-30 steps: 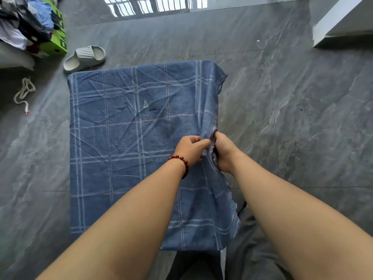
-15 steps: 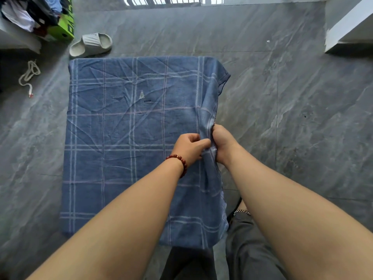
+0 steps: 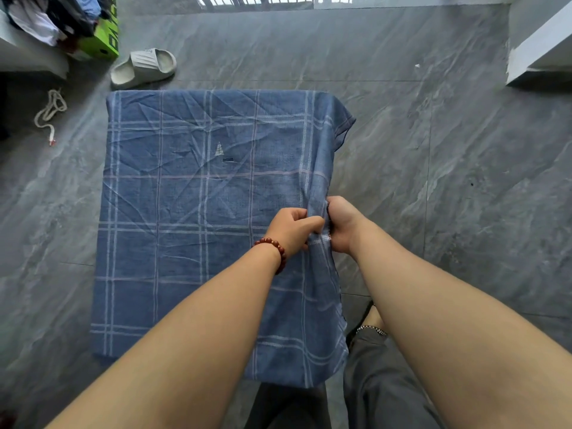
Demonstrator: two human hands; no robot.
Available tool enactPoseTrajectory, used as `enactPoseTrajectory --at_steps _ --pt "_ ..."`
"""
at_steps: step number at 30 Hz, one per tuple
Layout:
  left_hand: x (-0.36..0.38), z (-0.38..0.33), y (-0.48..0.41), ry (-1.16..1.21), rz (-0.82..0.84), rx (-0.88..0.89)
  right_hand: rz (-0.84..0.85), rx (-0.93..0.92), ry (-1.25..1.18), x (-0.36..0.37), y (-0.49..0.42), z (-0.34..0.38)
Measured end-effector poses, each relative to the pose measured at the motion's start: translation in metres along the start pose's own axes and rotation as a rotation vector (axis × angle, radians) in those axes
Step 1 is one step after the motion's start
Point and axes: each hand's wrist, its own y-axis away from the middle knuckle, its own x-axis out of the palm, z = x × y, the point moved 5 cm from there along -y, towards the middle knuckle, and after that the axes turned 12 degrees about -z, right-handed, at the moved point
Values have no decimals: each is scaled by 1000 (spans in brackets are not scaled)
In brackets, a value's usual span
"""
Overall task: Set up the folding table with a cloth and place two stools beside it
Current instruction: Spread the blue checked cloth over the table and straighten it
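Blue checked cloth point(image 3: 198, 230) is already draped over the table, which is hidden beneath it — its right edge is pinched by the left hand point(image 3: 292, 230) and the right hand point(image 3: 342, 224). No stools are seen — both, presumably, remain to be placed.

A pale slipper point(image 3: 144, 68), a green box point(image 3: 106, 41) and a white cord point(image 3: 49, 111) lie on the grey floor point(image 3: 433, 181).

Bare forearms point(image 3: 216, 320), a bracelet point(image 3: 274, 250) of round reddish-brown beads at the wrist of the left hand point(image 3: 291, 227) — glossy, a single strand, loose grey trousers point(image 3: 380, 385) below, a narrow checked band point(image 3: 371, 330) — silver and dark — at the ankle
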Motion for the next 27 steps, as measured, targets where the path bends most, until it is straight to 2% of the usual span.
enactPoseTrajectory --at_steps 4,7,12,16,23,25,27 --pt "-4 4 -6 -6 -24 -7 55 54 68 4 3 -2" --pt "-3 3 -6 1 -11 -6 -7 63 88 -1 4 -3" --pt "-2 -1 -3 72 -54 -30 -194 -166 -148 -13 -3 7" --pt "1 -2 -3 44 -54 -23 -91 -164 -282 -15 1 11" --pt "3 -3 -4 16 -56 -14 -32 -98 -83 -13 8 10" --pt "4 -4 -4 19 -49 -16 -130 -159 -58 -16 4 12" --pt "6 -4 -4 14 -38 -20 -306 -283 -82 -25 0 18"
